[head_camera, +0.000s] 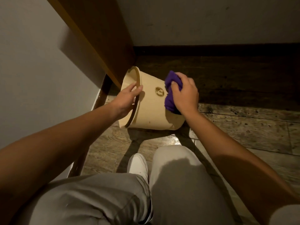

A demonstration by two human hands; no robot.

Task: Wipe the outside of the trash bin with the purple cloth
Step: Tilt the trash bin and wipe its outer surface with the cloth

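Trash bin (151,109) tipped on its side on the floor, mouth toward your left hand (125,99), whose grip clamps the rim. Right hand (185,95) holds the bunched purple cloth (170,93) against the wall by the base. Wiping underway; next, likely roll the bin to expose unwiped sides.

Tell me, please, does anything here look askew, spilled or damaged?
Only the round beige plastic trash bin is askew: it lies tipped on the wooden floor, mouth leftward, steadied at the rim by the left hand while the right hand presses the purple cloth to its side. Nothing spilled.
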